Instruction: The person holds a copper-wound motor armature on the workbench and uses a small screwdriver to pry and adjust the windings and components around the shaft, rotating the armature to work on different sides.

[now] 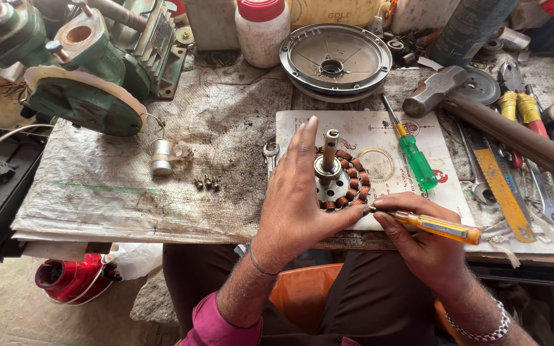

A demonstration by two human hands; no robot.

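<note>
A round motor stator (347, 182) with copper windings and an upright steel shaft lies on a printed paper sheet (379, 138) on the workbench. My left hand (299, 192) rests flat over its left side, fingers stretched past the shaft. My right hand (415, 240) grips an orange-handled screwdriver (440, 226), its tip touching the stator's lower right rim beside my left thumb. A green-handled screwdriver (416, 160) lies on the paper just right of the stator.
A round metal cover (336, 59) and a white jar (261, 29) stand at the back. A hammer (482, 118), pliers and wrenches lie at the right. A green pump (88, 70) sits at the left, with a capacitor (161, 157) and small screws (207, 182) nearby.
</note>
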